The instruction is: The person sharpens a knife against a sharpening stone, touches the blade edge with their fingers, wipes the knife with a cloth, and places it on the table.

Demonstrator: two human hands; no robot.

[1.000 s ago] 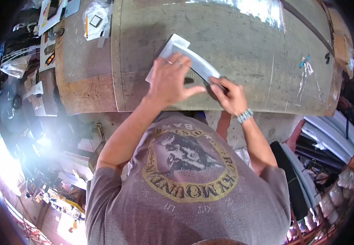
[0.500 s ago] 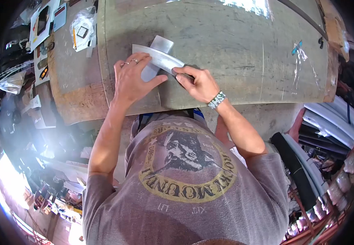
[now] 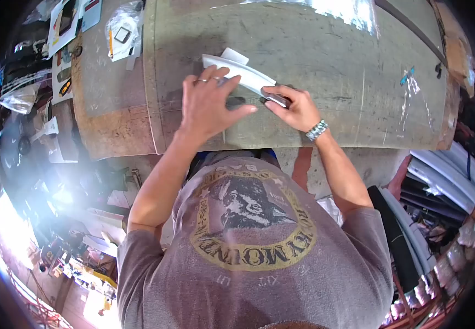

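Observation:
My right hand (image 3: 291, 106) is closed around the dark handle of a wide-bladed knife (image 3: 245, 74). The bright blade points to the upper left and lies across a pale flat block (image 3: 235, 55), whose far end shows beyond it. My left hand (image 3: 209, 106) is spread, its fingertips at the near edge of the blade close to the tip, thumb apart. Whether those fingers press on the blade or the block cannot be made out. Both things are over the worn grey table (image 3: 303, 60).
A clear plastic bag (image 3: 125, 27) with a pencil lies at the table's left. Farther left are papers and a phone (image 3: 66, 16). Plastic film (image 3: 347, 13) shines at the far edge, and a blue-tipped item (image 3: 407, 75) lies at the right. Grey rolls (image 3: 445, 175) stand lower right.
Against half a second ago, the knife, block and both hands appear farther right as the whole view has shifted. Over the last second the blade has moved and turned across the block, my left hand following.

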